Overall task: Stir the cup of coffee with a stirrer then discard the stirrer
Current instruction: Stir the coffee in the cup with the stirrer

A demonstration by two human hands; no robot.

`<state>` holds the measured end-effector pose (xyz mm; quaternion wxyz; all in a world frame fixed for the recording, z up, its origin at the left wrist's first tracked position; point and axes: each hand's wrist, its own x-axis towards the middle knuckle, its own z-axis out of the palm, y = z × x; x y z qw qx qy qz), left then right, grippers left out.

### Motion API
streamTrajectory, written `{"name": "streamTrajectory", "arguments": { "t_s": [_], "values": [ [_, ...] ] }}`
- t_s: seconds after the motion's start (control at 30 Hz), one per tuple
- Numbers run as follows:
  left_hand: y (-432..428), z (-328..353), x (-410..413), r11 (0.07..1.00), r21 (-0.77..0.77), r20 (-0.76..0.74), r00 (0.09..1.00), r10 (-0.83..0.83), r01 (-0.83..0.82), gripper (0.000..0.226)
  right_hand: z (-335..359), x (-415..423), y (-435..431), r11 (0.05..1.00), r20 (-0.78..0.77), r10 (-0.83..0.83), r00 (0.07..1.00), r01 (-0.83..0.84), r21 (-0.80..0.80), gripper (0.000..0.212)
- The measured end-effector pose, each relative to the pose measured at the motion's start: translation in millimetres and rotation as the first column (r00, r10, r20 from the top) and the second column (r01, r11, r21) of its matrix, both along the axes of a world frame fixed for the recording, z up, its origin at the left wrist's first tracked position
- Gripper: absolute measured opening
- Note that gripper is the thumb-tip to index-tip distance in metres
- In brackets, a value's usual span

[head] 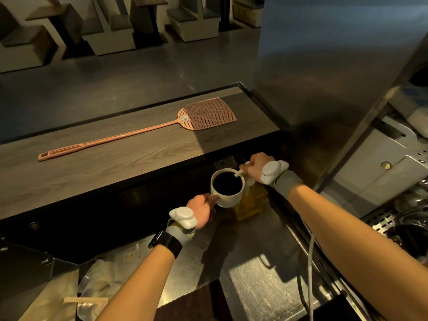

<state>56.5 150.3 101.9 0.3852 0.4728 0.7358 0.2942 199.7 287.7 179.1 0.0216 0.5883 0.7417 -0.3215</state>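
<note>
A white cup [229, 198] full of black coffee is held up above the steel counter. My left hand [202, 210] grips its handle on the near left side. My right hand [256, 165] is closed on a pale stirrer [239, 174] at the cup's far right rim. The stirrer's tip dips into the coffee at the rim. Both wrists wear grey bands with white trackers.
A pink fly swatter [199, 117] lies on the wooden ledge [115, 154] behind the cup. A yellowish bottle [251, 202] stands under the cup. The steel counter [254, 281] holds crumpled plastic [102, 279] and a wooden stick [85, 300] at lower left. A machine [382, 163] stands right.
</note>
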Motion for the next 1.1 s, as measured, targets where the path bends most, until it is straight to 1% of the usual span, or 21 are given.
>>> {"name": "streamTrajectory", "arguments": {
  "t_s": [0.23, 0.47, 0.6, 0.67, 0.77, 0.83, 0.87, 0.9, 0.97, 1.0, 1.1],
  "values": [
    [-0.4, -1.0, 1.2, 1.0, -0.002, -0.009, 1.0, 0.019, -0.019, 0.042, -1.5, 0.5, -3.4, 1.0, -0.009, -0.009, 1.0, 0.009, 0.006, 0.043],
    [-1.2, 5.3, 5.3, 0.999, 0.0, 0.03, 0.999, 0.032, -0.032, 0.033, 14.7, 0.6, -9.3, 1.0, -0.022, -0.009, 1.0, 0.009, -0.02, 0.043],
    [-12.6, 1.1, -1.7, 0.999, 0.012, -0.015, 0.999, 0.049, -0.049, 0.033, 19.7, -3.0, -13.5, 0.999, -0.044, 0.005, 0.999, -0.003, 0.037, 0.032],
    [-22.1, 2.5, -4.7, 0.999, 0.03, -0.046, 0.998, 0.034, -0.032, 0.035, 22.9, -6.3, -19.5, 0.997, -0.078, 0.025, 0.997, -0.019, 0.074, 0.031],
    [-43.7, 3.5, -8.8, 0.999, 0.029, -0.07, 0.997, 0.035, -0.033, 0.038, 24.3, -17.8, -34.0, 0.991, -0.125, 0.103, 0.987, -0.091, 0.097, 0.026],
    [-55.2, 2.4, -13.0, 0.998, 0.031, -0.075, 0.995, 0.064, -0.062, 0.04, 25.4, -27.0, -44.8, 0.979, -0.109, 0.18, 0.978, -0.167, 0.115, 0.026],
    [-65.2, -1.2, -15.3, 0.995, 0.026, -0.06, 0.993, 0.098, -0.097, 0.04, 23.3, -34.7, -53.4, 0.972, -0.107, 0.22, 0.97, -0.208, 0.108, 0.027],
    [-65.7, 0.6, -15.6, 0.995, 0.028, -0.062, 0.993, 0.099, -0.097, 0.04, 25.7, -36.7, -55.9, 0.971, -0.132, 0.23, 0.964, -0.217, 0.101, 0.029],
    [-87.9, -5.5, -24.5, 0.986, 0.019, -0.045, 0.985, 0.168, -0.167, 0.039, 19.6, -57.6, -71.2, 0.949, -0.158, 0.316, 0.935, -0.31, 0.063, 0.031],
    [-92.8, -4.9, -23.4, 0.986, 0.015, -0.037, 0.985, 0.168, -0.167, 0.039, 17.7, -59.1, -74.6, 0.941, -0.157, 0.339, 0.927, -0.336, 0.051, 0.031],
    [-124.7, -16.9, -33.7, 0.963, 0.04, -0.051, 0.962, 0.269, -0.268, 0.043, 4.4, -91.1, -94.1, 0.881, -0.141, 0.468, 0.873, -0.473, -0.002, 0.03]
  ]
}}
